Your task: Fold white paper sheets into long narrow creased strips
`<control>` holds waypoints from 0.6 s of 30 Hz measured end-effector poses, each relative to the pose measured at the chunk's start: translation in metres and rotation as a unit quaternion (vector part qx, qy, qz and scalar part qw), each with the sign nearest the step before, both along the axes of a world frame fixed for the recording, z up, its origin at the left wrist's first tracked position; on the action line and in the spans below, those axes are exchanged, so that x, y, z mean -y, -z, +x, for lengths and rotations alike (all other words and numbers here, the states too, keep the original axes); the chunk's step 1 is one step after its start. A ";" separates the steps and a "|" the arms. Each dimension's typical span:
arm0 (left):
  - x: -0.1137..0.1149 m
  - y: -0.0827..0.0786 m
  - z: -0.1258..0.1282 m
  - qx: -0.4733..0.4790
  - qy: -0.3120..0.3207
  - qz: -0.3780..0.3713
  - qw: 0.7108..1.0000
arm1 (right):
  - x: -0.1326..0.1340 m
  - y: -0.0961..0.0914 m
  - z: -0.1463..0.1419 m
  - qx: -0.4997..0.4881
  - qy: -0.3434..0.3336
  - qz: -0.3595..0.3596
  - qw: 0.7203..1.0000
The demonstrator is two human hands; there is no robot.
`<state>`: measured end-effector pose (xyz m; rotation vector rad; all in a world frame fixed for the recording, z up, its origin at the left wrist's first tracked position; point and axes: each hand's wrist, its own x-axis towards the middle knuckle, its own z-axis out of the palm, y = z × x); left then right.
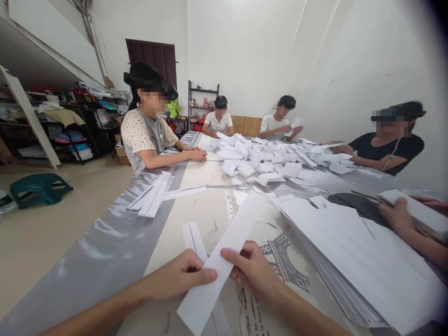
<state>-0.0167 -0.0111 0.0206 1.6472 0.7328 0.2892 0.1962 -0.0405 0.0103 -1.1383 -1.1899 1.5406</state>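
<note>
A long white paper strip [241,224] slants across the front of the table, held up between my two hands. My left hand [178,275] pinches its left edge, thumb on top and fingers curled beneath. On its right edge my right hand [254,270] grips likewise, thumb pressed on the paper. Below lies another white strip [191,233] with a lengthwise line, partly hidden by my left hand and the held strip. Several folded strips [152,196] lie loosely overlapped farther off at the left.
A stack of white paper sheets [350,252] is at the right, beside a co-worker's hand [399,217] holding paper. A heap of folded white papers [259,156] covers the table's far part. Several people sit around it. A green stool [40,186] stands on the floor at the left.
</note>
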 end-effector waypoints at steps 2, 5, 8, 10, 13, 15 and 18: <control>-0.002 0.001 0.006 0.013 -0.007 0.000 1.000 | 0.001 0.001 0.000 0.010 -0.004 -0.008 1.000; -0.001 0.006 0.014 0.044 -0.011 0.012 0.999 | 0.001 0.003 0.002 0.046 0.011 -0.004 0.999; 0.000 0.011 0.015 0.053 -0.035 0.009 0.998 | -0.001 0.003 0.005 0.020 0.060 -0.007 0.998; -0.001 0.011 0.014 0.061 -0.052 -0.001 0.997 | -0.002 0.002 0.005 -0.010 0.084 -0.025 0.996; -0.003 0.011 0.012 0.075 -0.056 -0.008 0.996 | -0.004 0.001 0.006 -0.040 0.106 -0.049 0.992; -0.002 0.009 0.011 0.075 -0.047 -0.007 0.996 | -0.007 -0.001 0.010 -0.059 0.125 -0.051 0.989; 0.000 0.007 0.008 0.065 -0.016 0.007 0.998 | -0.014 -0.008 0.022 -0.104 0.165 -0.053 0.979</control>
